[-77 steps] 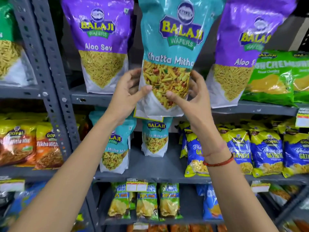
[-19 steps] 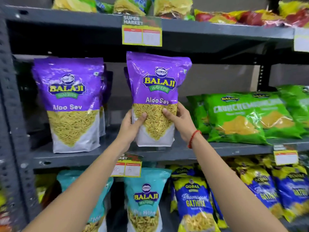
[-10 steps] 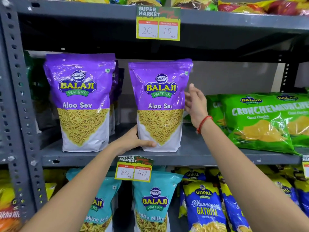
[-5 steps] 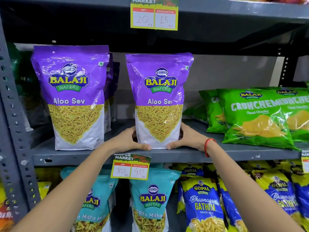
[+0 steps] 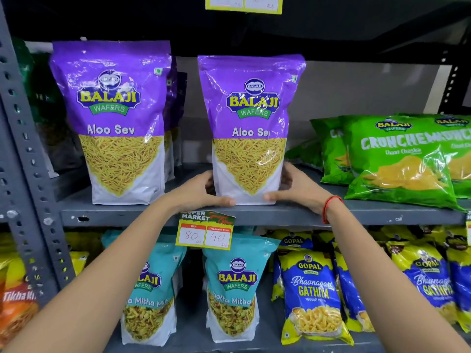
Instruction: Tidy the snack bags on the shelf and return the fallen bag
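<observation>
The grey metal shelf [image 5: 293,214] ran across in front of me, with teal Khatta Mitha bags [image 5: 233,289] and blue Gopal Gathiya bags [image 5: 312,291] on the level below. On the shelf, 2 purple Aloo Sev bags stood upright at the front: the left Aloo Sev bag [image 5: 114,118] with more purple bags behind it, and the middle Aloo Sev bag [image 5: 251,123] well apart from it. Green Crunchem bags [image 5: 397,159] lay slanted to the right. My left hand [image 5: 196,192] and right hand [image 5: 299,189] cupped the middle bag's base from either side, thumbs across its front bottom corners. A red thread [image 5: 330,207] circled my right wrist. A price tag [image 5: 205,233] reading 80 and 40 hung below.
</observation>
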The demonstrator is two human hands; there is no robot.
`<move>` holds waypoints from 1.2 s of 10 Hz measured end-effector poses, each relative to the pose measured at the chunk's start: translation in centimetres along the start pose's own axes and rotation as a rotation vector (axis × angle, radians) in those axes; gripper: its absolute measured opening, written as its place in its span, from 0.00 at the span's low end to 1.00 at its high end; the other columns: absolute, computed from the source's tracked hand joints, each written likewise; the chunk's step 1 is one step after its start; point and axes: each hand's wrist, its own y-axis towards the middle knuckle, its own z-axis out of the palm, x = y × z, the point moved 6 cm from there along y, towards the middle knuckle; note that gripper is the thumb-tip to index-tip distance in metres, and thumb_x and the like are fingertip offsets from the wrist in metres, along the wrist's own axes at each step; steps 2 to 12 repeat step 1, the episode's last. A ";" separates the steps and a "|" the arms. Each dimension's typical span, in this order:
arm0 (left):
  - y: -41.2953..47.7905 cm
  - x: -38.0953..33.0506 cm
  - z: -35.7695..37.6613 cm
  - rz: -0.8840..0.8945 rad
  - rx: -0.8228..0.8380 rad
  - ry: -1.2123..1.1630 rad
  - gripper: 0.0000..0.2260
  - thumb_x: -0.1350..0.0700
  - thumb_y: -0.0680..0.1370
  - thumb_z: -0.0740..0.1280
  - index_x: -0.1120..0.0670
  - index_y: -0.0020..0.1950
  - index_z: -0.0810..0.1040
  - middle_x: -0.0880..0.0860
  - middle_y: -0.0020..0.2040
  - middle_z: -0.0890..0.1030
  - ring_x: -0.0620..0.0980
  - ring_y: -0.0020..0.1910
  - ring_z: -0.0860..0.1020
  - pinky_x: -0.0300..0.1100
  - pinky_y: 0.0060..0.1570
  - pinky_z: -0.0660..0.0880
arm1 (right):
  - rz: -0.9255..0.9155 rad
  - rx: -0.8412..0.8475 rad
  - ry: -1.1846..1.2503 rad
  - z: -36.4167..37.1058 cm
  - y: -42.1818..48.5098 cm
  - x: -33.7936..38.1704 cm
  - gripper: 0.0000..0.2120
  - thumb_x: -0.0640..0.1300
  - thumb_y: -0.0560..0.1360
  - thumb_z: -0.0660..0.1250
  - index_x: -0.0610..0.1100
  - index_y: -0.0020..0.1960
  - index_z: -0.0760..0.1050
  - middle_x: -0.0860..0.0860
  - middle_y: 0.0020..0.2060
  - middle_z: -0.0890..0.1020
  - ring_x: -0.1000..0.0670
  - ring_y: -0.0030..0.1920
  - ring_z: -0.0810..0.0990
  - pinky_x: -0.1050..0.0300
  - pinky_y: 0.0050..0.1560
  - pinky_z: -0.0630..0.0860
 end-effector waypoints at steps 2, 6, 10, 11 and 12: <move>-2.3 -0.9 -1.0 0.094 -0.238 -0.051 0.32 0.47 0.67 0.73 0.51 0.68 0.66 0.47 0.63 0.74 0.41 0.62 0.71 0.40 0.64 0.66 | -0.076 -0.277 0.069 -0.8 -2.5 0.5 0.47 0.55 0.58 0.78 0.49 0.72 0.62 0.52 0.63 0.74 0.53 0.65 0.73 0.55 0.65 0.72; -2.3 -0.9 -1.0 0.094 -0.238 -0.051 0.32 0.47 0.67 0.73 0.51 0.68 0.66 0.47 0.63 0.74 0.41 0.62 0.71 0.40 0.64 0.66 | -0.076 -0.277 0.069 -0.8 -2.5 0.5 0.47 0.55 0.58 0.78 0.49 0.72 0.62 0.52 0.63 0.74 0.53 0.65 0.73 0.55 0.65 0.72; -2.3 -0.9 -1.0 0.094 -0.238 -0.051 0.32 0.47 0.67 0.73 0.51 0.68 0.66 0.47 0.63 0.74 0.41 0.62 0.71 0.40 0.64 0.66 | -0.076 -0.277 0.069 -0.8 -2.5 0.5 0.47 0.55 0.58 0.78 0.49 0.72 0.62 0.52 0.63 0.74 0.53 0.65 0.73 0.55 0.65 0.72; -2.3 -0.9 -1.0 0.094 -0.238 -0.051 0.32 0.47 0.67 0.73 0.51 0.68 0.66 0.47 0.63 0.74 0.41 0.62 0.71 0.40 0.64 0.66 | -0.076 -0.277 0.069 -0.8 -2.5 0.5 0.47 0.55 0.58 0.78 0.49 0.72 0.62 0.52 0.63 0.74 0.53 0.65 0.73 0.55 0.65 0.72; -2.3 -0.9 -1.0 0.094 -0.238 -0.051 0.32 0.47 0.67 0.73 0.51 0.68 0.66 0.47 0.63 0.74 0.41 0.62 0.71 0.40 0.64 0.66 | -0.076 -0.277 0.069 -0.8 -2.5 0.5 0.47 0.55 0.58 0.78 0.49 0.72 0.62 0.52 0.63 0.74 0.53 0.65 0.73 0.55 0.65 0.72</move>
